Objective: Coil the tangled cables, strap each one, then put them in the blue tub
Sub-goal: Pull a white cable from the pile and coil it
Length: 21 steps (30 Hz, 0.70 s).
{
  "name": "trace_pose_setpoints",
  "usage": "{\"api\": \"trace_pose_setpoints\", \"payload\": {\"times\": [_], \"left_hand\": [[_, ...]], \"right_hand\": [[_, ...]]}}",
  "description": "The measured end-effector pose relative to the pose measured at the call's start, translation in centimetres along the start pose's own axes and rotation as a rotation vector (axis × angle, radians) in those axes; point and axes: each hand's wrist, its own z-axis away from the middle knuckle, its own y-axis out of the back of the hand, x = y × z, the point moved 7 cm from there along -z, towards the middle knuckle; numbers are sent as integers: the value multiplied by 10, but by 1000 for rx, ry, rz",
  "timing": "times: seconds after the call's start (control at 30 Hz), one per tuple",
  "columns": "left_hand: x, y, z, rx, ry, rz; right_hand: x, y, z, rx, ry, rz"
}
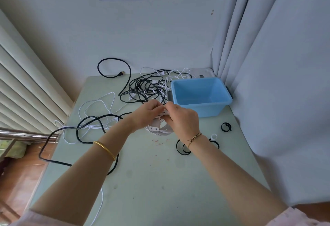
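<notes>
Over the middle of the table, my left hand (145, 114) and my right hand (182, 118) both grip a coiled white cable (158, 130). Its two-slot plug faces me between the hands. The fingers meet at the top of the coil, and what they pinch there is hidden. The blue tub (200, 97) stands to the far right, with nothing in it. A tangle of black and white cables (148, 86) lies behind the hands. Loose black strap loops (225, 127) lie at the right, more of them (180, 148) partly under my right wrist, beside a small white ring (213, 136).
A thick black cable (85, 129) and a thin white cable (97, 108) sprawl over the table's left side and hang off its left edge. A metal rail (26, 134) and blinds are at the left. A curtain (276, 83) hangs close at the right.
</notes>
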Motion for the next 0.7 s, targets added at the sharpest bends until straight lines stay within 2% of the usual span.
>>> {"api": "trace_pose_setpoints", "payload": {"times": [0.3, 0.57, 0.63, 0.7], "left_hand": [[5, 0, 2, 21, -37, 40], [4, 12, -3, 196, -72, 49], [5, 13, -4, 204, -81, 48], [6, 13, -4, 212, -95, 32]], "right_hand": [[6, -1, -4, -41, -65, -51], [9, 19, -16, -7, -199, -38], [7, 19, -18, -93, -185, 41], [8, 9, -17, -304, -183, 72]]}}
